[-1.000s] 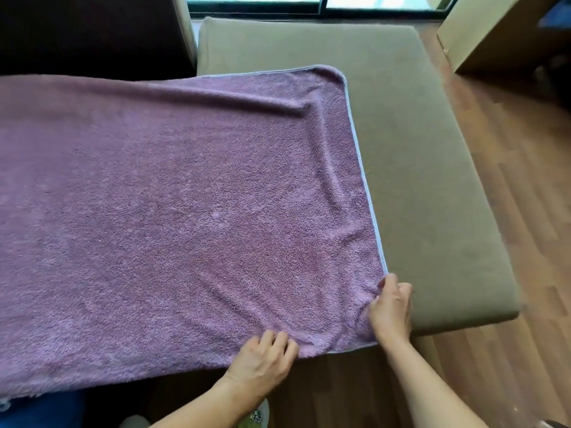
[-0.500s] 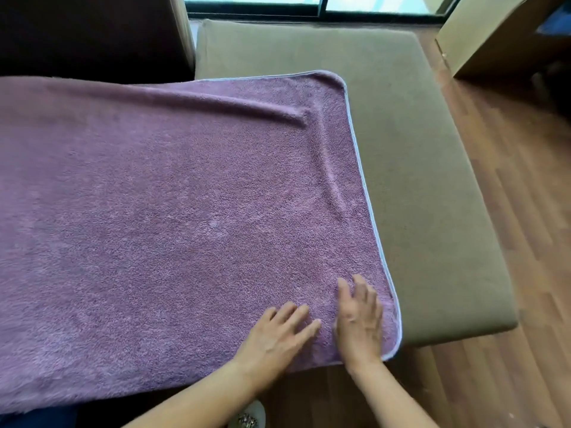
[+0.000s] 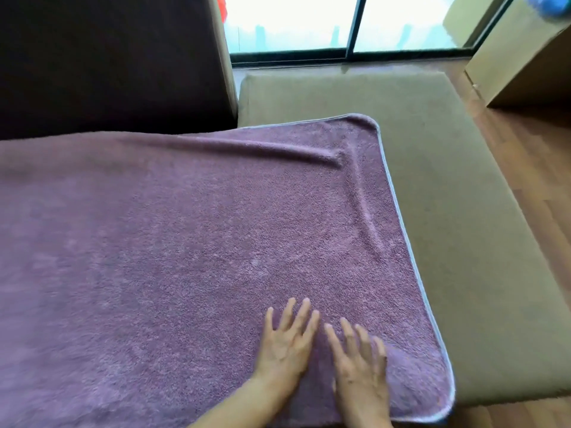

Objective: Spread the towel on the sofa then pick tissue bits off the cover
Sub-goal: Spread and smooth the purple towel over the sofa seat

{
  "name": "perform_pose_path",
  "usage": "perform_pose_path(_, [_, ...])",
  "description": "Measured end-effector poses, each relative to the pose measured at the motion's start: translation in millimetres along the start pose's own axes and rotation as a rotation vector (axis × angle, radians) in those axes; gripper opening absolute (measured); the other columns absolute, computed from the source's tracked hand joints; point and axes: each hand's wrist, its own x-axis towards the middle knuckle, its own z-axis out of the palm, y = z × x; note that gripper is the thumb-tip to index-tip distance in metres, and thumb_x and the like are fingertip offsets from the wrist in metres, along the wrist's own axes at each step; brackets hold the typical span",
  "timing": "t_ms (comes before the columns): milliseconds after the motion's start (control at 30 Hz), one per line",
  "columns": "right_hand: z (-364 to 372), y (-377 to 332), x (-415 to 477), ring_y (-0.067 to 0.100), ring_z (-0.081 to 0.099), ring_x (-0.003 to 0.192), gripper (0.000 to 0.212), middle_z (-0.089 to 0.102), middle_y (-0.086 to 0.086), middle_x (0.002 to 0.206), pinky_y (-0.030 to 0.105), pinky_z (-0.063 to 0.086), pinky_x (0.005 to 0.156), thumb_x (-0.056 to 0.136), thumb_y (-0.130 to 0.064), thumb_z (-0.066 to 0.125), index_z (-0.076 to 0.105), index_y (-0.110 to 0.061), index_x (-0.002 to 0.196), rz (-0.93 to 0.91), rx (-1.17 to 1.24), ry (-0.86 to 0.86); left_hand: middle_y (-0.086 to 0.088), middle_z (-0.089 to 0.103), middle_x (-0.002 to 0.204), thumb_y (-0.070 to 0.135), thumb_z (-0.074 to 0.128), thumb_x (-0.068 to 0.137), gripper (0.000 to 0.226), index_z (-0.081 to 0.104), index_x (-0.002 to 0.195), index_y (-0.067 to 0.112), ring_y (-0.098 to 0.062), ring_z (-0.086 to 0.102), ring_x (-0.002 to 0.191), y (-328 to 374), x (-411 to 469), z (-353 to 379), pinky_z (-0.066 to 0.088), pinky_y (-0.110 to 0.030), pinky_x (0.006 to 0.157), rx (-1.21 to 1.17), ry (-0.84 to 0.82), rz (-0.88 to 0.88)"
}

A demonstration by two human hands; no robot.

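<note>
A purple towel with a pale blue trimmed edge lies spread over the olive-green sofa seat, covering its left and middle part. A long crease runs across its far side to the far right corner. My left hand and my right hand rest flat on the towel side by side near its front right corner, fingers spread, holding nothing. No tissue bits are visible on the towel or on the bare cover.
A dark sofa back rises at the far left. A glass door or window stands beyond the seat. Wooden floor runs along the right, with a light wooden cabinet at the far right corner.
Both hands let go of the towel's front edge and corner, then slid forward flat onto its surface. The front right corner now lies flat on the seat.
</note>
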Motion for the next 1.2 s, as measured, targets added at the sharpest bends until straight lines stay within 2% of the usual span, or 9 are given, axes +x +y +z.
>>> perform_pose_path(67, [-15.1,-29.3,22.7,0.025,0.055,0.114,0.091,0.061,0.004,0.128,0.045,0.048,0.088,0.033,-0.022,0.086,0.059,-0.033,0.119,-0.1,-0.017,-0.091,-0.006,0.023,0.155,0.026,0.034,0.09,0.052,0.031,0.142,0.027,-0.035,0.023,0.141,-39.4,14.8,-1.6,0.027,-0.065,0.103,-0.014,0.049,-0.217])
perform_pose_path(133, [-26.1,-46.8,46.4,0.025,0.036,0.134,0.075,0.031,0.0,0.152,0.05,0.04,0.098,0.07,-0.026,0.069,0.035,-0.041,0.135,-0.06,-0.003,-0.157,-0.009,-0.007,0.158,0.034,0.031,0.097,0.058,0.0,0.146,0.029,-0.041,-0.005,0.143,-77.8,18.2,-3.8,0.01,-0.069,0.106,-0.102,-0.066,-0.417])
perform_pose_path(267, [-38.1,-71.0,86.0,0.026,0.014,0.14,0.069,0.007,0.001,0.156,0.048,0.034,0.106,0.087,-0.03,0.05,0.01,-0.031,0.143,0.218,0.092,-0.178,-0.005,-0.013,0.158,0.038,0.03,0.097,0.059,-0.005,0.145,0.035,-0.042,-0.011,0.142,-131.3,19.8,-14.6,0.012,-0.069,0.107,-0.172,-0.134,-0.409])
perform_pose_path(467, [-50.6,-174.8,155.3,0.017,0.008,0.144,0.059,-0.002,-0.007,0.158,0.039,0.026,0.111,0.093,-0.018,0.029,0.006,-0.032,0.146,-0.186,0.055,-0.231,0.0,-0.009,0.159,0.036,0.027,0.098,0.055,-0.001,0.146,0.034,-0.038,-0.009,0.143,-233.3,42.5,-54.2,0.012,-0.068,0.109,-0.214,-0.131,-0.425])
perform_pose_path(600, [-80.7,-247.7,197.7,0.02,0.07,0.092,0.052,0.071,0.004,0.112,0.039,0.06,0.06,0.069,-0.022,0.031,0.073,-0.022,0.099,-0.364,-0.088,-0.175,0.001,-0.009,0.159,0.035,0.027,0.099,0.054,0.0,0.146,0.033,-0.036,-0.01,0.143,-304.2,64.8,-77.3,0.012,-0.067,0.109,-0.208,-0.164,-0.405])
perform_pose_path(667, [-83.5,-278.3,224.2,0.022,0.061,0.112,0.048,0.058,0.009,0.131,0.042,0.057,0.079,0.08,-0.021,0.034,0.064,-0.022,0.116,-0.389,-0.091,-0.215,0.002,-0.008,0.159,0.035,0.027,0.099,0.054,0.0,0.146,0.033,-0.036,-0.01,0.144,-341.2,74.1,-87.1,0.013,-0.067,0.109,-0.207,-0.164,-0.396])
perform_pose_path(767, [-72.7,-309.1,266.9,0.018,0.011,0.143,0.049,0.004,-0.006,0.158,0.046,0.024,0.112,0.098,-0.021,0.023,0.014,-0.025,0.146,-0.396,-0.021,-0.273,0.003,-0.007,0.159,0.035,0.028,0.098,0.055,0.001,0.146,0.033,-0.034,-0.008,0.144,-390.0,85.1,-95.8,0.015,-0.066,0.109,-0.19,-0.128,-0.378])
perform_pose_path(1067, [-95.4,-353.8,370.0,0.022,0.019,0.139,0.054,0.011,-0.002,0.157,0.042,0.031,0.107,0.092,-0.01,0.027,0.015,-0.019,0.145,-0.351,-0.074,-0.103,-0.007,0.005,0.158,0.022,0.032,0.096,0.058,0.005,0.147,0.024,-0.035,0.021,0.139,-520.8,125.3,-135.8,0.031,-0.052,0.109,-0.26,0.092,-0.511])
perform_pose_path(1200, [-119.9,-361.8,416.3,0.027,0.034,0.131,0.042,0.029,0.01,0.149,0.037,0.039,0.103,0.091,-0.008,0.033,0.034,-0.011,0.133,-0.337,-0.064,0.019,-0.004,-0.003,0.159,0.0,0.034,0.09,0.069,0.003,0.146,0.025,-0.033,0.033,0.135,-571.1,145.7,-167.8,0.036,-0.045,0.106,-0.358,0.127,-0.65])
